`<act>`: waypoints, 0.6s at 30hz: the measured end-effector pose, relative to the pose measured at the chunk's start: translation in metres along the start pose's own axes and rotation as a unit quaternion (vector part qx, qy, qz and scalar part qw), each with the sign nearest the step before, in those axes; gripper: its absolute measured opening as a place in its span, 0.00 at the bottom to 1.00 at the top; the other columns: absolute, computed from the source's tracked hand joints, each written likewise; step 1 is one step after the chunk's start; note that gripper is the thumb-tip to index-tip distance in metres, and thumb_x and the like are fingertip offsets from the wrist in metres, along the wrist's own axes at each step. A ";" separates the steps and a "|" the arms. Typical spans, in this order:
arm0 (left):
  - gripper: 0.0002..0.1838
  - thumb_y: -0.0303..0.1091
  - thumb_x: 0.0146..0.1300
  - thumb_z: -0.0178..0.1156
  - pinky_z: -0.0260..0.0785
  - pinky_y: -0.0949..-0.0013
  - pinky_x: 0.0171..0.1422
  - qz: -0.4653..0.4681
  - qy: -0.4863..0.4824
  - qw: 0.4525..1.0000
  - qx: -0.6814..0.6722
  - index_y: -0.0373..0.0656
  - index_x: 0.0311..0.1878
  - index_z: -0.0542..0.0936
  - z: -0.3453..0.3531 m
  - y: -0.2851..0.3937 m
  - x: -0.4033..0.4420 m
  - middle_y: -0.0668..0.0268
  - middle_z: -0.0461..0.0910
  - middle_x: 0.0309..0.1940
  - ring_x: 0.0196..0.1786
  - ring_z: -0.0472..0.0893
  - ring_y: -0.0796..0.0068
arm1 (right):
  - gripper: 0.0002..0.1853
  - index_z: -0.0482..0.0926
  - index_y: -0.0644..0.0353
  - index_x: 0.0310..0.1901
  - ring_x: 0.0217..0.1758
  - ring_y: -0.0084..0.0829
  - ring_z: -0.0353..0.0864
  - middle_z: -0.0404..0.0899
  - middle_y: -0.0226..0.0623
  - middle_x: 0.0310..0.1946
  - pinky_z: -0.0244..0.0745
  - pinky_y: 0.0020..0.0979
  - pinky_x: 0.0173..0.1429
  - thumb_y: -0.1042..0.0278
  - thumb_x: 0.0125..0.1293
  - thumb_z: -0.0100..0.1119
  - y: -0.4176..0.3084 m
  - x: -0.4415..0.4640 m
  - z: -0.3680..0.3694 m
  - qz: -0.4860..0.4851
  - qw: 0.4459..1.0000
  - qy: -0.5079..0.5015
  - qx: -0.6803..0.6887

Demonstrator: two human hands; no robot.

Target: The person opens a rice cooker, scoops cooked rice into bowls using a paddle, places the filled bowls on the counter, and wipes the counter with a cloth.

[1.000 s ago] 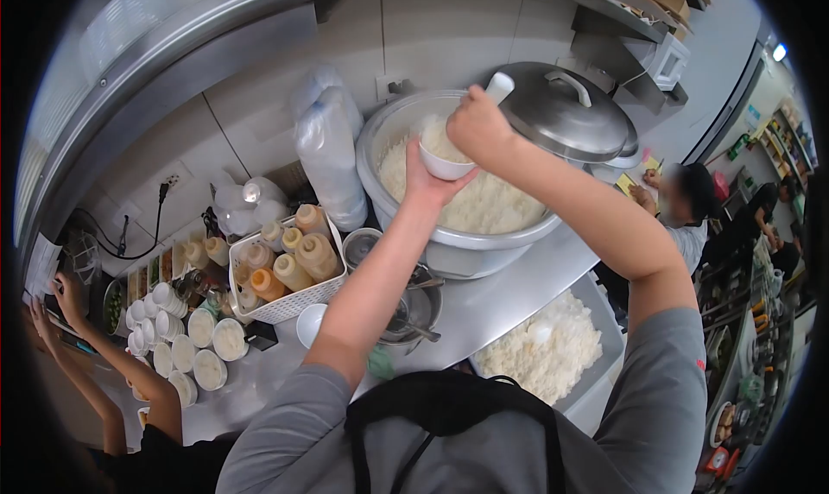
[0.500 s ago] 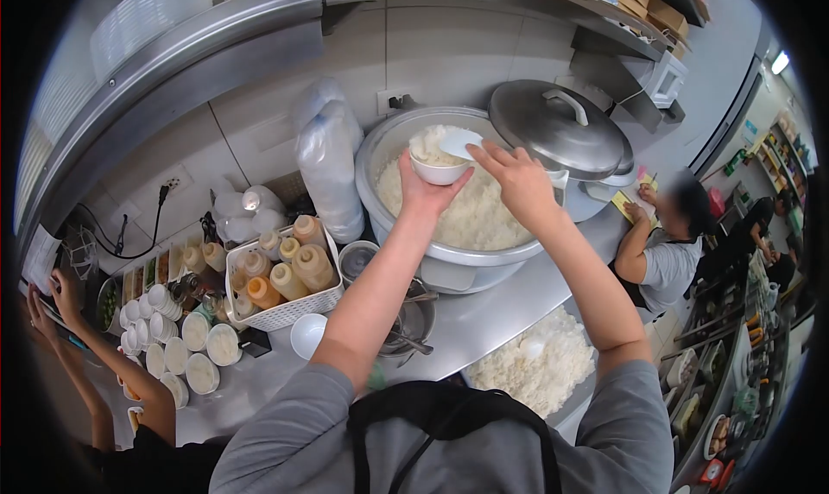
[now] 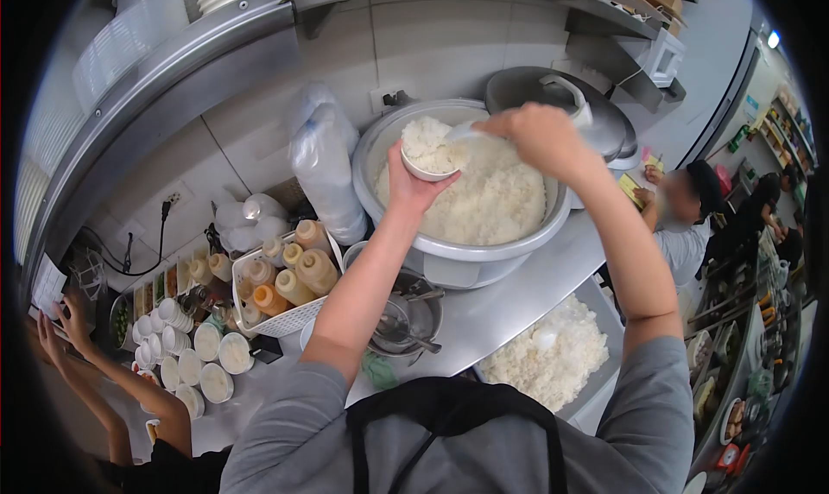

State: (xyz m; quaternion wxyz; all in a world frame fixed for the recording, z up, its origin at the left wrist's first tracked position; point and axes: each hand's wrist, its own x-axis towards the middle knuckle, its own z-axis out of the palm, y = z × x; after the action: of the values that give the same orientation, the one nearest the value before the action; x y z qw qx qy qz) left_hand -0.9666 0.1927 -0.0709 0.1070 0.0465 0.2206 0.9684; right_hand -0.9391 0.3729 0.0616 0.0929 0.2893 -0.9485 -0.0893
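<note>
My left hand (image 3: pixel 411 186) is wrapped round a small white bowl (image 3: pixel 423 172), holding it tilted over the near left part of a large rice cooker (image 3: pixel 561 209). Cooked rice (image 3: pixel 429 142) is heaped above the bowl's rim. My right hand (image 3: pixel 546 140) grips a pale rice paddle (image 3: pixel 466 132), smeared by motion, with its blade beside the heap. More white rice (image 3: pixel 488 202) fills the cooker below both hands. Behind my right hand lies the cooker's metal lid (image 3: pixel 518 86).
Left of the cooker stand wrapped plastic containers (image 3: pixel 321 161), a basket (image 3: pixel 289 321) of squeeze bottles and a metal pot (image 3: pixel 432 326) with utensils. A tray (image 3: pixel 611 317) of rice sits near my right elbow. Another person's hands (image 3: pixel 65 326) are far left; a co-worker (image 3: pixel 682 243) is at right.
My right hand has lifted and moved right, drawing the paddle from over the bowl to its side. The bowl is lower and more tilted, its heaped rice showing more.
</note>
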 end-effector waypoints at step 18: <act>0.31 0.58 0.53 0.41 0.57 0.44 0.55 -0.020 -0.014 0.999 0.030 0.49 0.57 0.63 0.008 -0.006 -0.003 0.59 0.64 0.56 0.57 0.65 0.55 | 0.24 0.75 0.44 0.46 0.37 0.37 0.75 0.77 0.33 0.34 0.73 0.36 0.37 0.80 0.47 0.47 0.019 -0.007 0.034 0.047 0.975 0.214 0.015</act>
State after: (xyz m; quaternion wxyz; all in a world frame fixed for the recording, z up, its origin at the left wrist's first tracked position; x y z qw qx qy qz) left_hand -0.9609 0.2006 -0.0660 0.1277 0.0592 0.2489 0.9582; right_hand -0.9514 0.3962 0.0320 0.2938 0.2579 -0.9204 -0.0062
